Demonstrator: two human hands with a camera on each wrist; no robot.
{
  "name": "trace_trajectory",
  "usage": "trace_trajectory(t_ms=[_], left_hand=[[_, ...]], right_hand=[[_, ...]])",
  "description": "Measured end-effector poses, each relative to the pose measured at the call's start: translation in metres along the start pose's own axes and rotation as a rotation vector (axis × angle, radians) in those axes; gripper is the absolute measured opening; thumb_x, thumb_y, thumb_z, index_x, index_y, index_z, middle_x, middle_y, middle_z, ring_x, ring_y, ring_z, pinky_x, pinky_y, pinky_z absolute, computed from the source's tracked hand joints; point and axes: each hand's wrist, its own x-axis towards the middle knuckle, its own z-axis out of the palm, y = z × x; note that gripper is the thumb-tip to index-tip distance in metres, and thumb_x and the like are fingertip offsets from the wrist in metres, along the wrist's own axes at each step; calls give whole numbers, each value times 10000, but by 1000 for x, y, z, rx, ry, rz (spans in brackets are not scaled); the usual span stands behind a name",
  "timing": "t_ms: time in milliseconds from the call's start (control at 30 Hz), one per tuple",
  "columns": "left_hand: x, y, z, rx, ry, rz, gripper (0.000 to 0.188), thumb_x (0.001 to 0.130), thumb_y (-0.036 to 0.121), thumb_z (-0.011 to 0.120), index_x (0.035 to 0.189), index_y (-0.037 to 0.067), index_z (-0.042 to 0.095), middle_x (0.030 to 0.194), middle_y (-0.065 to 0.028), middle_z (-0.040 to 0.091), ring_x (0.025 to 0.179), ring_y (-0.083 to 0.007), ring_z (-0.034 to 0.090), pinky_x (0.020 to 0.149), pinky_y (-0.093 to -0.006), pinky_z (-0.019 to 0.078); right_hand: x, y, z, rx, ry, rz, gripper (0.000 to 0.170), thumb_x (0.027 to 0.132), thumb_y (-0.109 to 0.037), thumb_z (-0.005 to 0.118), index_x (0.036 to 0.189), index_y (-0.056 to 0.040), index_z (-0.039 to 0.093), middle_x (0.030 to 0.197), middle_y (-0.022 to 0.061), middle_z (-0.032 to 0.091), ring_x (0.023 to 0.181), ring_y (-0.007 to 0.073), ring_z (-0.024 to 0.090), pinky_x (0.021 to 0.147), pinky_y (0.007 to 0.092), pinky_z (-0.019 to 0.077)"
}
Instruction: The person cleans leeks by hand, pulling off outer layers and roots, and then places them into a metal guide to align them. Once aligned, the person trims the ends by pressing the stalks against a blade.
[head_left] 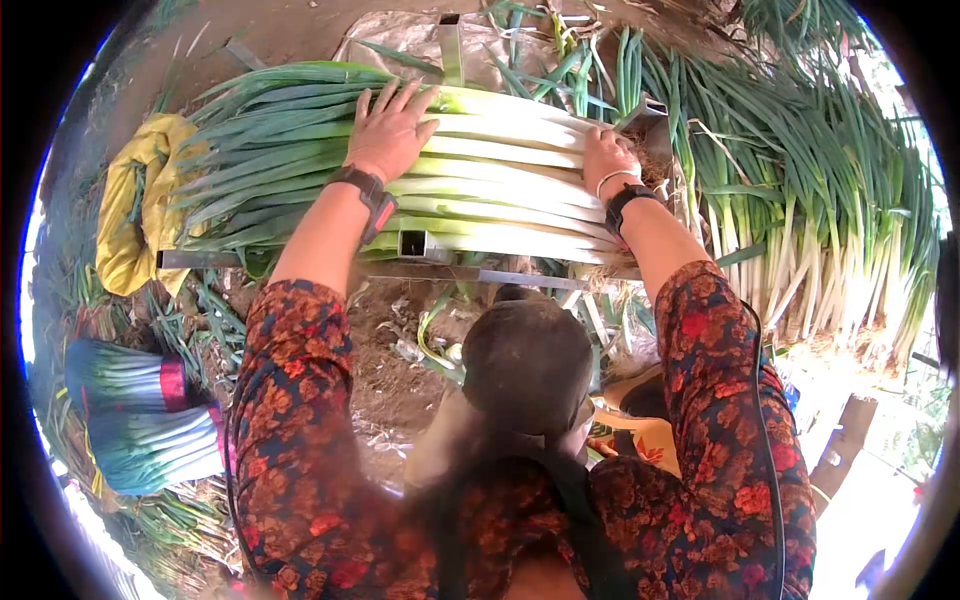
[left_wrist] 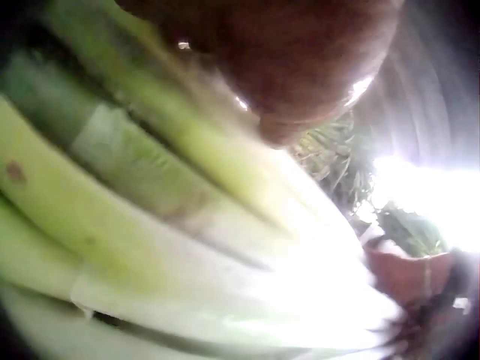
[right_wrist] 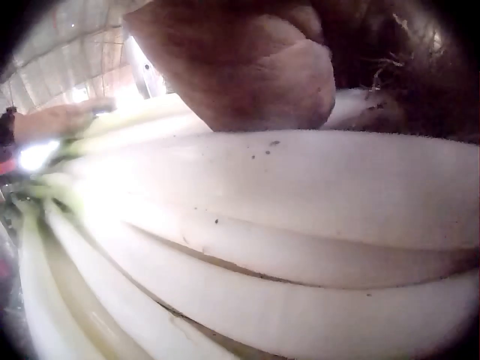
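A thick layer of long green onions [head_left: 500,185] lies across a metal frame [head_left: 480,277], green leaves to the left and white stems to the right. My left hand [head_left: 388,135] rests on top where green turns white, its fingers spread. At the root end, my right hand [head_left: 610,160] rests on the white stems, its fingers foreshortened in the head view. The right wrist view shows the white stems [right_wrist: 315,187] close below that hand [right_wrist: 255,75]. In the left wrist view the left hand [left_wrist: 300,60] overlaps the pale green stems [left_wrist: 165,202].
Loose green onions [head_left: 800,190] are heaped at the right. Square metal posts [head_left: 452,50] rise from the frame. A yellow sack [head_left: 125,225] lies at left, above bundles [head_left: 120,378] bound with red tape. Just in front of me is another person's head [head_left: 525,365].
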Motion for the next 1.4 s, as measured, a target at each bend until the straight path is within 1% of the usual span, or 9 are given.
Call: trace_trajectory(t_ms=[467,600,733,1000,1067,1133,1200,1300,1400], left_hand=[[8,-7,32,92,-243,-31,480,944,476,413,1408,357,381,1439,-46,351,1349,-271,291,1075,-590,193],[34,-43,41,-329,-277,59,486,884,349,591,1342,209,507,1329,-106,522,1241,-298,469,1052,-438,340],[63,-24,-47,-691,-246,-47,375,868,239,638,1223,122,615,1259,-88,599,1191,-192,524,1028,-317,363],[19,223,-243,-1290,83,-31,430,947,114,479,1357,9,401,1422,-118,373,1290,-230,426,1075,-369,365],[1,270,-230,-1615,-69,44,515,900,143,558,1370,21,384,1394,-122,402,1275,-232,443,1054,-404,381],[-14,323,-210,-1606,-133,-87,544,881,173,628,1361,48,404,1286,-84,513,1160,-170,516,971,-347,428],[-15,347,-157,-1750,-252,-242,391,918,109,574,1291,50,473,1173,-51,552,1067,-121,537,895,-298,443],[-8,349,-141,-1807,-423,-399,379,899,67,580,1263,44,476,1168,-80,546,1054,-149,539,911,-290,432],[13,350,-145,-1704,-386,-377,309,939,79,527,1246,55,507,1171,-47,571,1094,-132,541,918,-292,408]], right_hand=[[9,-3,-23,72,-313,26,403,896,-215,449,1267,-71,513,1289,140,544,1211,308,500,987,453,405],[-55,-17,-33,99,249,-154,364,863,-206,512,1208,-100,555,1037,140,646,984,290,627,824,448,491],[-183,-12,-51,924,452,-340,328,835,-127,579,1158,-78,552,864,144,635,780,323,635,691,396,526],[-320,60,145,968,-110,352,186,823,-174,596,961,-74,669,884,179,667,836,332,657,755,388,526],[-325,91,180,369,-323,78,237,829,-229,574,982,-79,675,888,199,665,840,360,652,751,407,523],[-317,124,282,574,-259,362,278,835,-282,543,943,-69,686,855,221,657,844,386,643,755,431,518],[-300,142,221,780,-301,690,299,845,-295,514,907,-60,688,861,239,650,833,404,635,750,445,510],[-271,168,220,653,-129,433,311,836,-293,508,891,-51,697,881,249,647,832,408,634,751,447,502],[-213,169,234,925,-15,719,302,825,-297,519,872,-51,688,843,225,650,809,386,643,752,440,500]])
